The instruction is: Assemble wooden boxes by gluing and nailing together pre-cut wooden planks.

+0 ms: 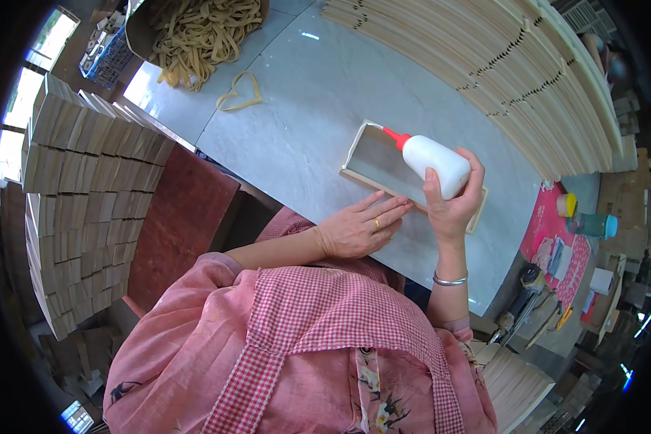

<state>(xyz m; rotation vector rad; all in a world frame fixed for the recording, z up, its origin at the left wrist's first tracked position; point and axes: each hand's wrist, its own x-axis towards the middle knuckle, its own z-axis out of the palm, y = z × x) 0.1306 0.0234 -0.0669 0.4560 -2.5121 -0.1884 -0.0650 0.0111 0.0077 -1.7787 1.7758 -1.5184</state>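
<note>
A white squeeze bottle (435, 163) with a red pointed nozzle is gripped in my right hand (457, 206). It tilts so that the nozzle tip points at the far left corner of a narrow rectangular wooden frame (351, 153). White glue shows along the frame's short left edge. My left hand (365, 226) has its fingers stretched out, the tips resting on the frame's near long side. Part of that near side and the right end are hidden behind my hands. The frame lies on a pale grey tabletop (296, 130).
Tall stacked wooden pieces (463, 50) line the table's far right. A container of tan bands (202, 36) stands far left, with one loose band (239, 105) near it. Wooden blocks (87, 173) are piled at left. A teal-lidded jar (593, 225) is at right.
</note>
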